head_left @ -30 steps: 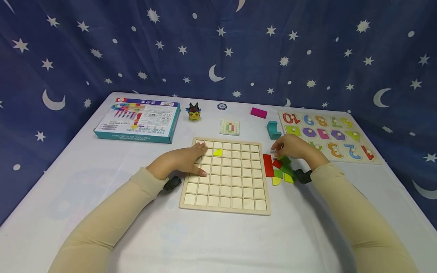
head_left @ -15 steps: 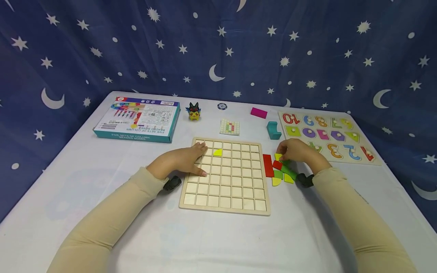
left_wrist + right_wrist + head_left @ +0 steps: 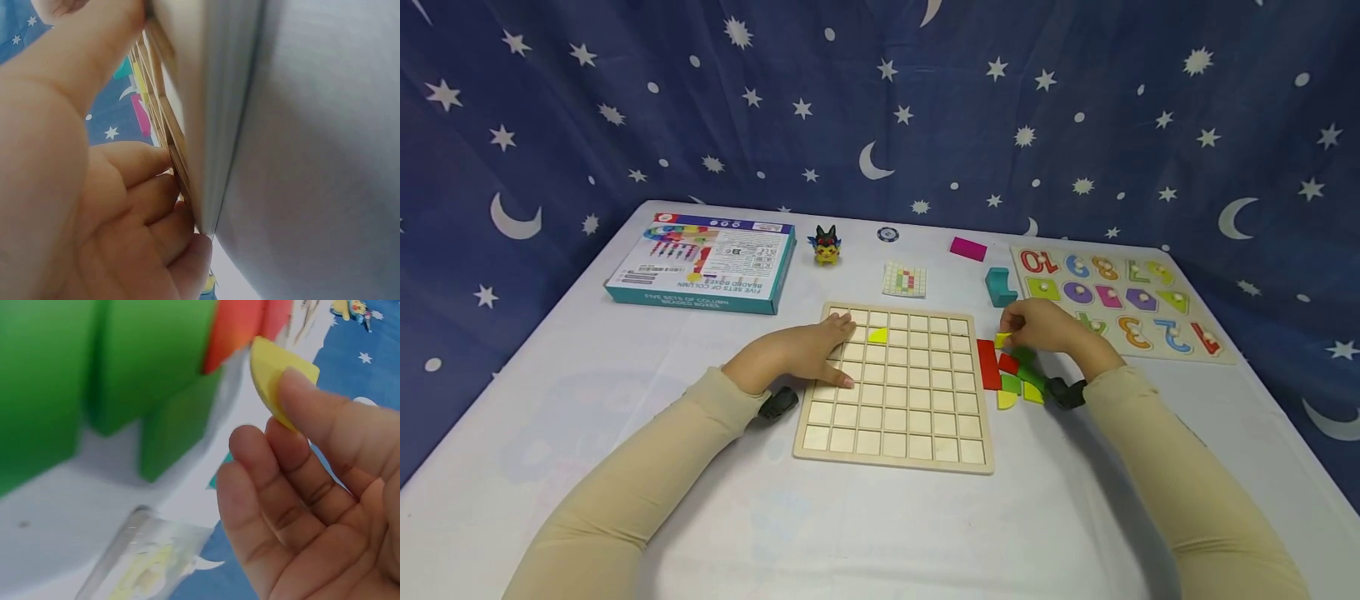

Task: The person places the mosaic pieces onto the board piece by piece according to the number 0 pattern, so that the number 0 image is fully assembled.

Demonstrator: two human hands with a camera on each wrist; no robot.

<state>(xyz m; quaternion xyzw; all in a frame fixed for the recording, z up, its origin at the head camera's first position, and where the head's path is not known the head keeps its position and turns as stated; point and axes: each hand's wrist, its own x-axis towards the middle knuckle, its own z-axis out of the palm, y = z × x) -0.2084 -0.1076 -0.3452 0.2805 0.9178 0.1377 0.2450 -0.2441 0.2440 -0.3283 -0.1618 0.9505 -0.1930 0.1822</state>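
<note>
A wooden grid board [image 3: 898, 392] lies in the middle of the white table, with one yellow piece [image 3: 878, 335] in its second row. My left hand [image 3: 808, 350] rests flat on the board's left edge [image 3: 187, 156], fingers straight. My right hand [image 3: 1037, 327] hovers over a heap of red, green and yellow pieces [image 3: 1011, 379] just right of the board. It pinches a small yellow piece [image 3: 1002, 340] in its fingertips, and the right wrist view shows that yellow piece [image 3: 278, 372] against a fingertip beside green blocks [image 3: 94, 369].
A teal box [image 3: 703, 262] lies at the back left. A small toy figure [image 3: 825, 245], a pattern card [image 3: 904, 280], a pink block [image 3: 968, 248] and a teal block [image 3: 1000, 287] sit behind the board. A number puzzle [image 3: 1120, 296] lies at the right.
My right hand has closed on a yellow piece from the heap and lifted it slightly leftward. My left hand has stayed put on the board.
</note>
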